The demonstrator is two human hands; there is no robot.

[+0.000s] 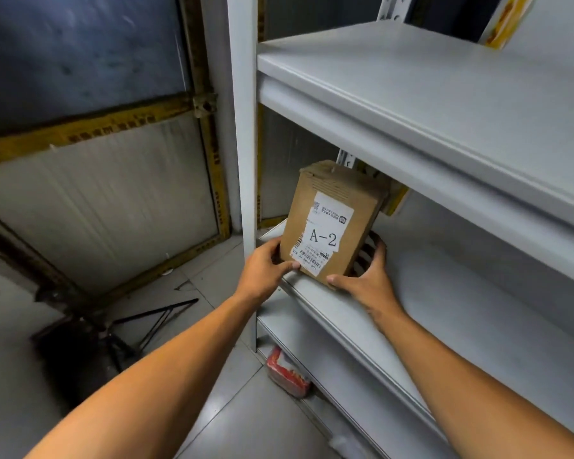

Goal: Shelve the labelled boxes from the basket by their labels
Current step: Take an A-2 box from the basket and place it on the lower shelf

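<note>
Brown cardboard box (332, 220), just one, white label reading A-2, stands at the front left corner of the grey metal middle shelf (444, 293). Two hands grip it: left hand (265, 270) curled round its left edge, right hand (367, 276) round its right. One red packet (287, 372) lies on the floor below.

Dim, soft-focus wide-angle view (edges bowed, corners blurred)

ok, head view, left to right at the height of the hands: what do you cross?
tripod legs on the floor → shelf upright → left hand → A-2 box → right hand → bare middle shelf
</note>
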